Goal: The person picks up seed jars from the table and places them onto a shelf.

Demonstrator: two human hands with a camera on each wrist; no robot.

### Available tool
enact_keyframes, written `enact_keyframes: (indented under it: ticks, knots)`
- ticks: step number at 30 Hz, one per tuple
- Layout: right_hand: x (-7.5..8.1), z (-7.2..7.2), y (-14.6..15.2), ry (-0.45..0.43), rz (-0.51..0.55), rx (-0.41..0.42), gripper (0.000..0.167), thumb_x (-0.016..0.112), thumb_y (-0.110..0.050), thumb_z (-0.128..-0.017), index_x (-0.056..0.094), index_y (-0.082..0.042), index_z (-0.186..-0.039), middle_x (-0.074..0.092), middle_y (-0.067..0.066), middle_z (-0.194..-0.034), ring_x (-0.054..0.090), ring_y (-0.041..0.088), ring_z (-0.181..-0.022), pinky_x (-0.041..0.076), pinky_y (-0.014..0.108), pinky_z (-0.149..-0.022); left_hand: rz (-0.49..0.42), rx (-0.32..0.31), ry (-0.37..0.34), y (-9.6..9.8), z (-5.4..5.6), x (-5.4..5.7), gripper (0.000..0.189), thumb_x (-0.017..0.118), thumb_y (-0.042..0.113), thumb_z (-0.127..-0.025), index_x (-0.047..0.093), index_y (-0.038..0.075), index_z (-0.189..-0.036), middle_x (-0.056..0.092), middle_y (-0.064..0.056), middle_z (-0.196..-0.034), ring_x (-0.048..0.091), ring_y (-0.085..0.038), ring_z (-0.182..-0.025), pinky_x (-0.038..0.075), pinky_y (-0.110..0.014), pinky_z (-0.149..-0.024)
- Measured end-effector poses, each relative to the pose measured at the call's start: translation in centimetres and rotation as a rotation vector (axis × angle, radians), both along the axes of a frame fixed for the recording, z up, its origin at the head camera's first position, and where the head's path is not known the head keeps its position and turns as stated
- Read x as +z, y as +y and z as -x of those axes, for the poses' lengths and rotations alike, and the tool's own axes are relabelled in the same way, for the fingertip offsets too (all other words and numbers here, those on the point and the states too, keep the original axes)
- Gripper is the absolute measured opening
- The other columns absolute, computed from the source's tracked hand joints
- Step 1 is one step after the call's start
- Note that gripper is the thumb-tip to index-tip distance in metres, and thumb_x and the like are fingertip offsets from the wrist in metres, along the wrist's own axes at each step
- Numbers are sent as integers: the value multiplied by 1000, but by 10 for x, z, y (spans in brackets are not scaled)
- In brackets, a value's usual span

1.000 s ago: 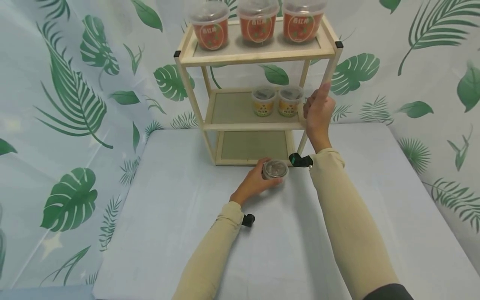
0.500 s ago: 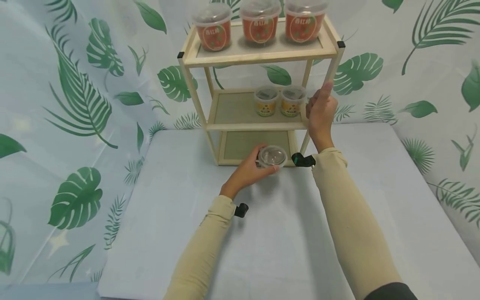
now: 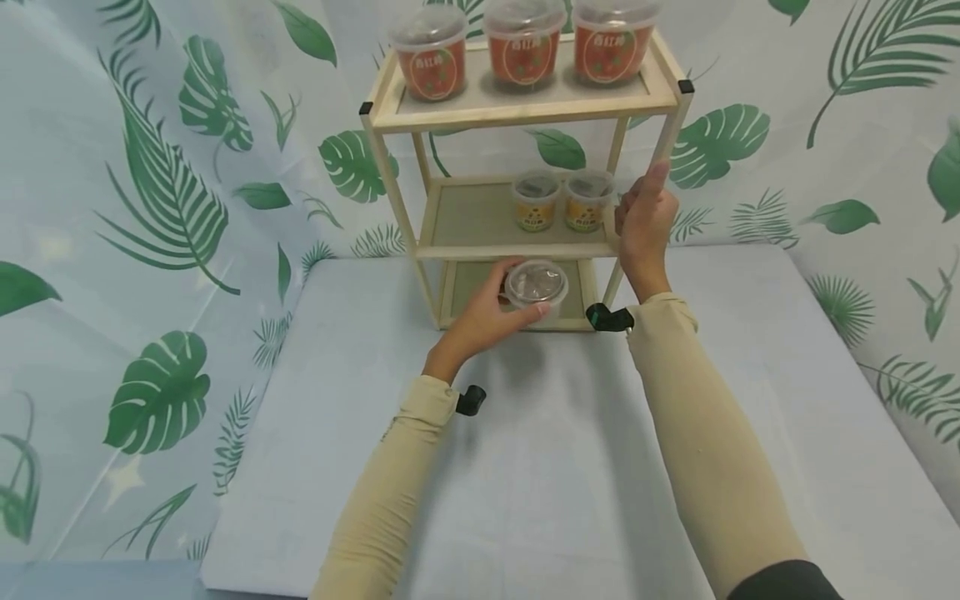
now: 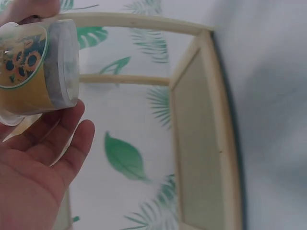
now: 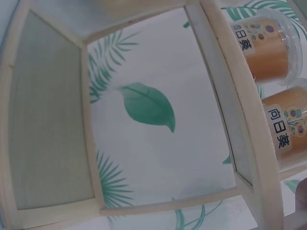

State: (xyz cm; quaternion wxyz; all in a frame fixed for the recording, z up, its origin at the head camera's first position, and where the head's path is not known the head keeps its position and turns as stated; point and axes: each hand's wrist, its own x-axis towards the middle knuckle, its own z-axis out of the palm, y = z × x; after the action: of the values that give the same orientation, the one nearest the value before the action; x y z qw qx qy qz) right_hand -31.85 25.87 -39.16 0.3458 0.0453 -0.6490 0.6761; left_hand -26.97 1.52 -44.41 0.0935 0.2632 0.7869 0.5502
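My left hand (image 3: 480, 321) grips a small plastic tub (image 3: 537, 283) with a clear lid, thumb on the near side. In the left wrist view this tub (image 4: 29, 72) shows an orange-yellow sleeve with a sunflower picture, fingers curled around its side. In the head view it overlaps the bottom shelf (image 3: 472, 287) of a three-tier wooden rack (image 3: 517, 250). My right hand (image 3: 647, 229) holds the rack's front right post at middle-shelf height. Two similar yellow-labelled tubs, a left one (image 3: 535, 212) and a right one (image 3: 585, 212), stand side by side on the middle shelf near that hand.
Three larger red-labelled tubs, left (image 3: 432, 71), middle (image 3: 522, 58) and right (image 3: 611, 54), line the top shelf. The rack stands at the back of a white-covered table (image 3: 525, 483), before a leaf-patterned backdrop (image 3: 262, 196). The middle shelf's front rail (image 5: 244, 96) runs above the bottom tier.
My left hand has lifted the tub from near the table in front of the rack, up and slightly left toward the middle shelf. The right hand keeps its hold on the post.
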Motion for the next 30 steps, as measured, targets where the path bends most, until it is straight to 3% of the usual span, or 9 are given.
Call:
enact_keyframes:
  ticks: [7,15,26,30]
  knots:
    - [3,0,3,4,47,-2,59,27,-29,-116,35,-22,-59,33,-10,-49,24,6,-46,21,20,-44,-41,-7,89,-6,9,30,81,77,31,-97,35,7,-162,55,-13,-140,56,-25,-120,49,-48,-103]
    - [1,2,3,19,24,-1,58,26,-29,-116,35,-24,-59,33,-11,-50,24,4,-45,20,19,-44,-3,84,153,-20,22,58,81,77,35,-96,37,7,-161,58,-15,-141,59,-26,-121,52,-42,-102]
    - [-2,0,2,22,3,-7,56,27,-31,-116,36,-26,-61,34,-12,-50,25,4,-46,21,19,-45,32,141,135,-39,48,69,87,73,41,-98,28,8,-166,54,-21,-145,61,-30,-125,53,-43,-102]
    - [-3,1,2,20,17,4,57,27,-32,-116,36,-25,-60,33,-12,-50,24,5,-46,21,20,-45,63,194,142,-42,56,73,87,72,46,-99,29,11,-166,56,-21,-145,63,-29,-125,53,-43,-101]
